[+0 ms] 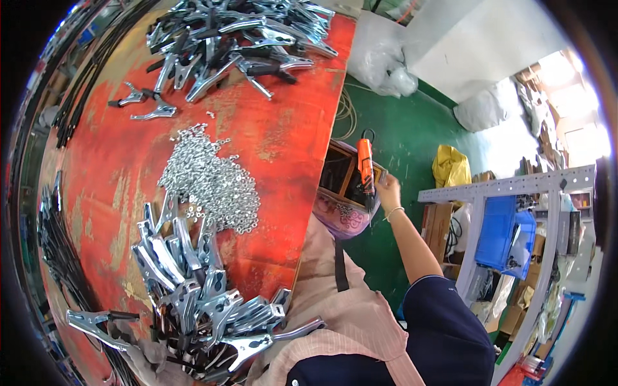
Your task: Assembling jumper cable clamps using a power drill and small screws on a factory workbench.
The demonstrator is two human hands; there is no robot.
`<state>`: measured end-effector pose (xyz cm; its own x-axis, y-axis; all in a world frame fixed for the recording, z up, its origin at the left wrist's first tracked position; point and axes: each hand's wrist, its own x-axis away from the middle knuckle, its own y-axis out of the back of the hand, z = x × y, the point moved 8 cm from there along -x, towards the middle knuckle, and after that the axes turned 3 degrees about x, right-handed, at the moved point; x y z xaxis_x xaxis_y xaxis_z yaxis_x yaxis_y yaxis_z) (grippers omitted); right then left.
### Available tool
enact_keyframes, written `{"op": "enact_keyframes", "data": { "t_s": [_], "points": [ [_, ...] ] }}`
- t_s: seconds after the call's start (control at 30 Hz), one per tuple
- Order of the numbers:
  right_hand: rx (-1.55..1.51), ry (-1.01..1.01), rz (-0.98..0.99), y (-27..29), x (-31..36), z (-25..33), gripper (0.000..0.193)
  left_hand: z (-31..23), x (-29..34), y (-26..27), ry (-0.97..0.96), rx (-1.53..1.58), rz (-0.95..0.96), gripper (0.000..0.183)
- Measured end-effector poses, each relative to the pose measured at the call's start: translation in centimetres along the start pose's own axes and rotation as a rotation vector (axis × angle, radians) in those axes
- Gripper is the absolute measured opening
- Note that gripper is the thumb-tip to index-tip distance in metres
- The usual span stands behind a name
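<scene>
Nearest in, metal clamps [183,257] crowd the table's near end, with a grey, glove-like shape [152,351] among them; whether that's the left hand, I can't tell. Out right, the right hand [389,192] is at the open box [348,177], fingers curled, any pinch unclear. And the orange tool [365,157]? Just left of those fingers, over the box, long axis running away from the body, loop end farthest; the right hand is clearly nearer.
</scene>
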<state>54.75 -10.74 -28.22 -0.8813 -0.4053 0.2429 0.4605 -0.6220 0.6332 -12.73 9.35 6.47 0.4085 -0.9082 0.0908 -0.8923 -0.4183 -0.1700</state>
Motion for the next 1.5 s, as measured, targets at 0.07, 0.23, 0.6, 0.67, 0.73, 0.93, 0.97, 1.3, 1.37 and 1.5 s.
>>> {"op": "enact_keyframes", "data": {
  "t_s": [0.07,0.23,0.6,0.67,0.73,0.93,0.97,1.3,1.37,1.5],
  "points": [
    [0.339,0.14,-0.044,-2.3,1.2,0.2,0.063,-0.4,-0.3,-0.5,-0.032,-0.059,0.061,0.046],
    [0.611,0.116,-0.002,-4.0,0.0,5.0,0.069,-1.9,0.4,-2.8,-0.081,-0.211,-0.055,0.04],
    [-0.273,0.051,0.396,-0.4,4.2,12.7,0.046,0.3,-0.1,-1.8,0.007,0.003,0.236,0.045],
    [-0.638,0.085,0.414,0.7,8.1,16.9,0.042,-0.4,1.3,-2.3,-0.056,-0.119,0.207,0.047],
    [-0.944,0.266,0.485,2.3,11.4,20.9,0.043,0.0,1.2,-2.6,-0.027,-0.062,0.255,0.049],
    [-2.115,0.206,1.076,5.3,18.6,36.5,0.07,0.2,0.9,-3.4,0.187,0.099,0.092,0.037],
    [-2.15,0.264,1.146,6.0,19.6,38.9,0.077,0.3,0.6,-3.5,0.251,0.136,0.123,0.039],
    [-2.008,0.446,1.774,2.9,36.4,58.6,0.08,-1.9,0.5,-4.0,0.285,0.449,0.373,0.037],
    [-1.948,0.634,1.901,2.5,39.8,60.8,0.075,-2.3,0.5,-4.2,0.278,0.472,0.383,0.038],
    [-1.589,1.227,1.253,1.6,43.8,60.9,0.058,-2.4,0.2,-3.8,0.262,0.476,0.357,0.037]
  ]
}}
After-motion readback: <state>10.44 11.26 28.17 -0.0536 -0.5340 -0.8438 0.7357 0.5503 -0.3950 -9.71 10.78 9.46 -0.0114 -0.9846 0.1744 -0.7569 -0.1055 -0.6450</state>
